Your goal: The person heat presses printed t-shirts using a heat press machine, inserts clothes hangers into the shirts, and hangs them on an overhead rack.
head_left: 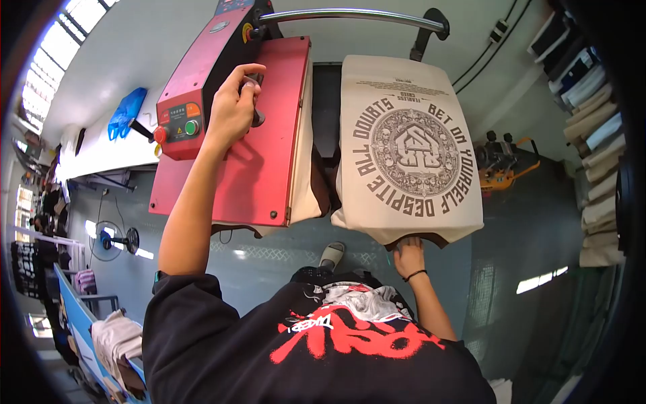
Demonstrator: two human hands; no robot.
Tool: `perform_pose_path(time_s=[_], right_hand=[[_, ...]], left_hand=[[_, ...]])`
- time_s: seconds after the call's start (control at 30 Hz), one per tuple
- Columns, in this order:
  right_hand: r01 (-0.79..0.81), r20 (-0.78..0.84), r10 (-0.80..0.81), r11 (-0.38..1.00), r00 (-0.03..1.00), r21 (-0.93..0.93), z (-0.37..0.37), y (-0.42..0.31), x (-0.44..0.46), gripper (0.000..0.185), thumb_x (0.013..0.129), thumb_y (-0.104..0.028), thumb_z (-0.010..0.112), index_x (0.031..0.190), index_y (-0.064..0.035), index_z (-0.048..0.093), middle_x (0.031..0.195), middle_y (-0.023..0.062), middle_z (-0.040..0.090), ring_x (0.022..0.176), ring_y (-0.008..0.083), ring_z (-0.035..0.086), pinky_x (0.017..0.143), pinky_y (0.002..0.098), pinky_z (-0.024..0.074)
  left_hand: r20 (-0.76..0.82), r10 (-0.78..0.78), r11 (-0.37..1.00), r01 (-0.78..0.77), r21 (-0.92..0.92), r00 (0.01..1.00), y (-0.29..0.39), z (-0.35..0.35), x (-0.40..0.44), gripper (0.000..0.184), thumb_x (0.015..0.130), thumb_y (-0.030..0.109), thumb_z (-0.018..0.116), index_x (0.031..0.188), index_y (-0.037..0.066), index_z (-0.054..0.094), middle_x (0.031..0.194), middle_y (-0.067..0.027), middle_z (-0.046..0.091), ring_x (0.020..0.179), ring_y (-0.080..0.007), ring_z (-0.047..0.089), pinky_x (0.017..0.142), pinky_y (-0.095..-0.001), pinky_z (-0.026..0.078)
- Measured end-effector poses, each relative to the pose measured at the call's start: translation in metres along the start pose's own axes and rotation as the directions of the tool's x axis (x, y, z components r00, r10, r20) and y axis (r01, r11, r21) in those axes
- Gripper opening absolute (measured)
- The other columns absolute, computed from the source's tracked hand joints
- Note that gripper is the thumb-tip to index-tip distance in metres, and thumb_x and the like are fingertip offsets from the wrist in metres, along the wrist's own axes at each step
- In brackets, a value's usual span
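My left hand point(234, 104) is closed around the dark handle point(258, 119) on top of the red heat press head point(269, 161). Beneath that head lies a cream garment point(304, 178), mostly covered, its edges sticking out. To the right, a cream T-shirt point(408, 87) is stretched over a second platen, with a dark round print and lettering on its upper face. At the shirt's near edge, my right hand point(408, 256) holds the dark brown collar band point(431, 239). Its fingertips are partly hidden by the fabric.
A control box with a green button point(192, 127) and a red button point(160, 135) sits left of my arm. A metal bar point(350, 13) spans the back. An orange-framed machine point(508, 165) stands on the floor at right, near stacks of folded clothes point(601, 175).
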State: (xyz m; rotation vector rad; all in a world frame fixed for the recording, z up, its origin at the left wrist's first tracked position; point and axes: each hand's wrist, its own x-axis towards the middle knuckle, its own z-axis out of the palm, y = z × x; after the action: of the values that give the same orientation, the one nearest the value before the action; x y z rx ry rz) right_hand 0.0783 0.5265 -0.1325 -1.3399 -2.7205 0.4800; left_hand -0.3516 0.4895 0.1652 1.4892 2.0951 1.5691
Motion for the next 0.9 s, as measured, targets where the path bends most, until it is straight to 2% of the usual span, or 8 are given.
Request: perform_pose_path(time_s=[0.03, 0.17, 0.3, 0.4, 0.73, 0.77, 0.87, 0.9], right_hand=[[-0.004, 0.168, 0.014, 0.998, 0.986, -0.059, -0.003, 0.002, 0.006, 0.037, 0.083, -0.021, 0.058, 0.114, 0.0002, 0.058, 0.123, 0.0219, 0.051, 0.120, 0.0387, 0.043, 0.102, 0.0528, 0.0313], [0.069, 0.180, -0.048, 0.991, 0.983, -0.111, 0.014, 0.018, 0.012, 0.031, 0.082, -0.026, 0.058, 0.097, -0.0004, 0.065, 0.105, 0.0205, 0.060, 0.109, 0.0368, 0.050, 0.099, 0.0522, 0.0323], [0.231, -0.168, -0.249, 0.966, 0.954, -0.117, 0.002, 0.010, -0.013, 0.021, 0.079, -0.019, 0.061, 0.093, -0.0052, 0.067, 0.093, 0.0163, 0.061, 0.094, 0.0345, 0.055, 0.090, 0.0473, 0.0375], [0.336, -0.129, -0.313, 0.914, 0.941, 0.227, 0.000, 0.012, -0.041, 0.020, 0.078, -0.014, 0.061, 0.096, -0.0067, 0.066, 0.085, 0.0120, 0.059, 0.086, 0.0310, 0.055, 0.079, 0.0423, 0.0398], [0.384, -0.226, -0.345, 0.909, 0.911, 0.160, -0.007, 0.011, -0.085, 0.025, 0.080, -0.010, 0.059, 0.105, -0.0108, 0.066, 0.078, 0.0080, 0.054, 0.078, 0.0274, 0.052, 0.072, 0.0391, 0.0381], [0.363, -0.230, -0.326, 0.920, 0.917, 0.146, -0.007, 0.011, -0.088, 0.025, 0.080, -0.010, 0.059, 0.105, -0.0108, 0.066, 0.078, 0.0080, 0.054, 0.078, 0.0274, 0.052, 0.072, 0.0391, 0.0381], [0.373, -0.276, -0.320, 0.913, 0.906, 0.166, -0.009, 0.011, -0.094, 0.024, 0.081, -0.011, 0.059, 0.104, -0.0121, 0.067, 0.075, 0.0072, 0.054, 0.077, 0.0272, 0.053, 0.071, 0.0388, 0.0389], [0.365, -0.293, -0.310, 0.918, 0.904, 0.155, -0.009, 0.010, -0.094, 0.024, 0.081, -0.011, 0.059, 0.104, -0.0121, 0.067, 0.075, 0.0072, 0.054, 0.077, 0.0272, 0.053, 0.071, 0.0388, 0.0389]], left_hand=[[0.015, 0.014, 1.000, -0.014, -0.003, 1.000, -0.003, 0.000, 0.001, 0.026, 0.093, 0.005, 0.042, 0.113, 0.006, 0.058, 0.078, -0.0015, 0.053, 0.069, -0.0088, 0.051, 0.065, -0.0246, 0.045], [-0.073, 0.031, 0.993, -0.022, 0.120, 0.997, -0.003, 0.007, 0.003, 0.028, 0.092, 0.006, 0.044, 0.117, 0.007, 0.057, 0.079, -0.0054, 0.056, 0.072, -0.0138, 0.056, 0.068, -0.0283, 0.047], [-0.109, 0.172, 0.917, -0.118, 0.381, 0.979, -0.006, 0.002, 0.001, 0.028, 0.092, 0.009, 0.044, 0.118, 0.007, 0.055, 0.096, -0.0144, 0.058, 0.092, -0.0272, 0.058, 0.082, -0.0355, 0.046], [-0.073, 0.128, 0.887, -0.081, 0.455, 0.989, -0.006, 0.002, 0.002, 0.028, 0.093, 0.012, 0.043, 0.118, 0.008, 0.055, 0.102, -0.0181, 0.057, 0.099, -0.0317, 0.056, 0.088, -0.0383, 0.044], [-0.090, 0.200, 0.738, -0.090, 0.668, 0.976, -0.024, 0.005, 0.017, 0.030, 0.094, 0.016, 0.042, 0.122, 0.010, 0.053, 0.104, -0.0251, 0.058, 0.100, -0.0406, 0.054, 0.093, -0.0458, 0.041], [-0.084, 0.084, 0.695, 0.002, 0.719, 0.993, -0.023, 0.005, 0.019, 0.034, 0.094, 0.018, 0.044, 0.129, 0.016, 0.047, 0.114, -0.0257, 0.053, 0.106, -0.0429, 0.050, 0.093, -0.0482, 0.042], [-0.244, 0.281, 0.448, 0.098, 0.889, 0.928, -0.003, 0.025, -0.002, 0.054, 0.091, 0.020, 0.051, 0.140, 0.024, 0.030, 0.137, -0.0199, 0.029, 0.126, -0.0418, 0.029, 0.091, -0.0634, 0.037], [-0.269, 0.427, 0.455, 0.052, 0.889, 0.863, 0.009, 0.034, -0.020, 0.056, 0.088, 0.015, 0.054, 0.139, 0.022, 0.033, 0.134, -0.0185, 0.034, 0.122, -0.0414, 0.034, 0.090, -0.0609, 0.039]])
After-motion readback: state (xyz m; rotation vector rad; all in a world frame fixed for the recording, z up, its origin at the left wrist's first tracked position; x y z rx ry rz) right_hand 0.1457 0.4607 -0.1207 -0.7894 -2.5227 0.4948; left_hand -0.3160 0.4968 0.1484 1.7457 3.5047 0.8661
